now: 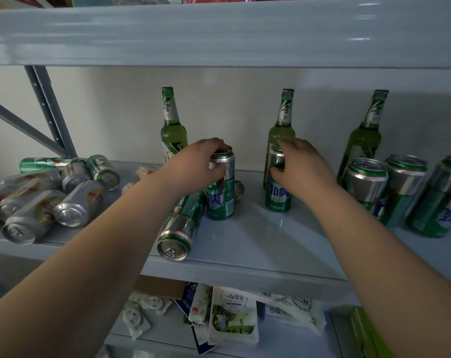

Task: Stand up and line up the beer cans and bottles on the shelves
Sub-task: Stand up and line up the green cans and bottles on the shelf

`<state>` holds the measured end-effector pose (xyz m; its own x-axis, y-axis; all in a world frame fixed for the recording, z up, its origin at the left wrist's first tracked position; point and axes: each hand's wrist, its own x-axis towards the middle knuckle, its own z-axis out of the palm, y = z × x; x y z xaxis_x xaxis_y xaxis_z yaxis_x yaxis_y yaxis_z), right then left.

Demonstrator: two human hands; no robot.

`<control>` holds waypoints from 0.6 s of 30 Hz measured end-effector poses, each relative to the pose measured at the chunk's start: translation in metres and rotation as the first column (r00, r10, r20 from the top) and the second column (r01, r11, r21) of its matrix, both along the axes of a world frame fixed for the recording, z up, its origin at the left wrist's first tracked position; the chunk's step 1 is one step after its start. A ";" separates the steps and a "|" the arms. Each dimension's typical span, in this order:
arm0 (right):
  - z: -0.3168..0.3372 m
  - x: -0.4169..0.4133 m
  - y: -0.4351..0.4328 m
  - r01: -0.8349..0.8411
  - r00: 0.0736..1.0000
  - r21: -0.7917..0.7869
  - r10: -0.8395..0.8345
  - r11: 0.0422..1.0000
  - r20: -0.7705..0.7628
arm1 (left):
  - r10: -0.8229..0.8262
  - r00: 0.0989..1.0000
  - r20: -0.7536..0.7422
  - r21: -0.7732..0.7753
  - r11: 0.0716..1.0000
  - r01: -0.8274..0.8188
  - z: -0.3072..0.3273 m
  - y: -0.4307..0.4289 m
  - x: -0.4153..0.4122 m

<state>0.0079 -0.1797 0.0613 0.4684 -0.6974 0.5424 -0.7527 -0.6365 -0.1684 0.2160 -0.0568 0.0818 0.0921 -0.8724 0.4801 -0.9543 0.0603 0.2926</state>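
2 green cans stand upright in the middle of the shelf (258, 236); the left hand (203, 161) is closed over the rim of the left can (220, 192), fingers curled down its side, and the right hand (300, 164) wraps the upper part of the right can (278, 187), which stands just in front of the middle bottle (281, 130); a fallen green can (180, 228) lies touching the left can's base, its end toward the shelf edge; 3 bottles stand along the back wall, 3 cans stand at the right (400, 192), and a heap of silver cans (49, 200) lies at the left. To do this step well, I judge each can should be slid level, held low enough not to tip, and set in a row with the standing 3, clear of the fallen one.
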 end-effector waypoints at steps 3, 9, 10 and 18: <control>0.000 0.002 0.002 0.023 0.999 -0.009 -0.023 1.000 -0.042 | -0.009 1.000 0.018 0.017 1.000 0.009 -0.005 0.003 0.004; 0.000 0.008 0.005 0.061 0.995 -0.046 -0.064 0.997 -0.076 | 0.007 0.999 0.054 0.078 0.997 -0.011 -0.011 0.010 0.010; 0.001 0.011 0.007 0.065 0.995 -0.047 -0.069 0.997 -0.074 | 0.008 0.999 0.054 0.083 0.996 -0.013 -0.012 0.011 0.009; 0.002 0.054 0.006 -0.282 0.947 0.071 0.266 0.957 0.178 | -0.004 0.998 0.056 0.098 0.995 -0.001 -0.014 0.017 0.009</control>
